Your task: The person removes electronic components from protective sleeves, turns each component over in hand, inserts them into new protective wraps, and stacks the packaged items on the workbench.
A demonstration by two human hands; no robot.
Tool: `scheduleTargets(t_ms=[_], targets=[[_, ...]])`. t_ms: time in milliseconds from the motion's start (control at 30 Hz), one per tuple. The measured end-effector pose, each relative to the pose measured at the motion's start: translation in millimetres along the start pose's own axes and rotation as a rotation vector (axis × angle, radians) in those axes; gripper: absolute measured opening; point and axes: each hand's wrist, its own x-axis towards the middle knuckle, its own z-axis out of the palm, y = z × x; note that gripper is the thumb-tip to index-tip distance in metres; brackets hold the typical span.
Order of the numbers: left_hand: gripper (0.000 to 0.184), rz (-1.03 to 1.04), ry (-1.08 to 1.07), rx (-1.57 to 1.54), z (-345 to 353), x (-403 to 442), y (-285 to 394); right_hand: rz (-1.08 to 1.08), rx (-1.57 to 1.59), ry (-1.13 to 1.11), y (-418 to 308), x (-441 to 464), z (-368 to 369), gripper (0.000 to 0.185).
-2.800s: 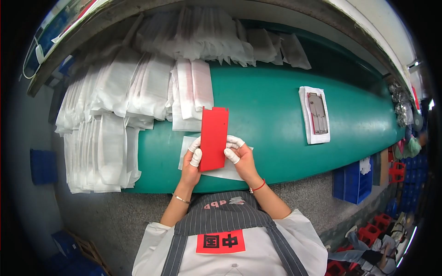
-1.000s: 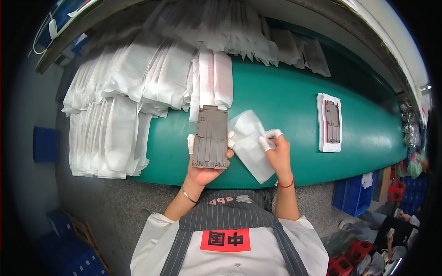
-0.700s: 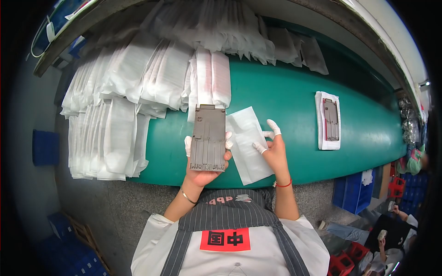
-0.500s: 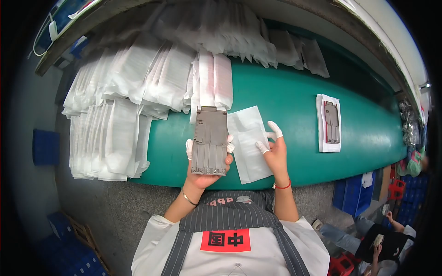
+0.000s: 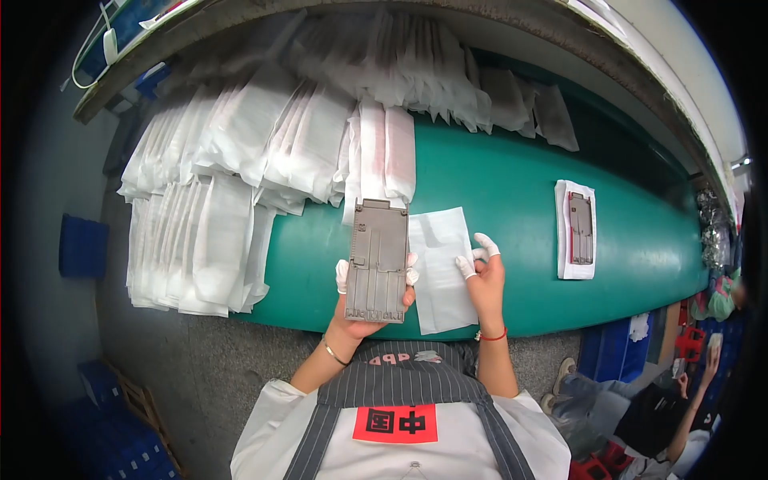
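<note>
My left hand (image 5: 362, 326) is closed round a flat grey-brown moulded plastic panel (image 5: 378, 268) with ribs and small clips, gripping it by its sides from beneath. White finger cots cover some of its fingertips. Just right of the panel, a white translucent pouch (image 5: 442, 280) lies flat on the green table, its left edge partly hidden by the panel. My right hand (image 5: 486, 280), also with white finger cots, is at the pouch's right edge. Its thumb overlaps that edge, and thumb and forefinger are apart with nothing seen between them.
Filled white pouches (image 5: 232, 128) stand in rows along the left and back of the green table (image 5: 504, 184). Another panel (image 5: 580, 228) rests on white pouches at the right. A wooden beam (image 5: 512, 12) runs overhead. A co-worker (image 5: 652, 416) sits at lower right near blue crates (image 5: 616, 352).
The view has shifted slightly, so the table sits lower in it. My right thumb and forefinger have come closer together at the pouch's edge. My left hand still holds the panel.
</note>
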Motion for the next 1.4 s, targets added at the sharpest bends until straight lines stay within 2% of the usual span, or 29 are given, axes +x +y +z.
scheduleTargets(t_ms=[133,200,300,400,433,467,533,567,600,633,667,733,800,833,967,1167,1400], targets=[[0.093,-0.003,0.003,0.038,0,0,-2,0.024,0.002,0.145,-10,0,-5,0.04],[0.092,-0.016,-0.005,0.042,-1,1,-3,-0.038,0.202,0.177,-11,0,-4,0.034],[0.09,-0.003,-0.045,0.124,0,2,-5,0.01,0.338,0.165,-17,-4,4,0.027],[0.076,-0.036,0.181,0.485,10,0,-5,-0.024,0.351,0.084,-16,-9,19,0.022],[0.062,-0.011,0.185,0.51,4,0,-4,-0.02,0.365,0.029,-12,-11,25,0.024],[0.062,-0.019,0.18,0.509,-2,-2,-2,0.034,0.418,-0.018,-15,-14,29,0.026],[0.05,0.042,0.381,0.853,-8,-3,1,0.085,0.504,-0.106,-23,-18,33,0.034],[0.042,0.001,0.447,0.898,-8,-4,3,0.032,0.518,-0.119,-25,-20,36,0.036],[0.042,-0.001,0.445,0.898,-7,-1,3,-0.02,0.532,-0.132,-27,-20,37,0.039],[0.043,0.09,0.438,1.043,-6,1,2,-0.011,0.535,-0.134,-26,-20,36,0.046],[0.044,0.184,0.427,1.187,-5,3,3,-0.012,0.535,-0.133,-25,-20,35,0.046],[0.049,0.202,0.433,1.242,-6,4,6,-0.058,0.527,-0.101,-24,-22,33,0.05],[0.054,0.326,0.403,1.382,-11,6,6,-0.058,0.54,-0.106,-27,-23,31,0.051],[0.058,0.252,0.386,1.241,-8,5,6,-0.07,0.541,-0.11,-29,-24,30,0.051],[0.055,0.185,0.361,1.148,-7,6,2,-0.112,0.545,-0.132,-27,-24,29,0.052],[0.041,0.213,0.404,1.143,0,6,0,-0.121,0.535,-0.148,-27,-24,31,0.054],[0.039,0.246,0.399,1.165,-2,5,0,-0.113,0.533,-0.165,-28,-25,31,0.056]])
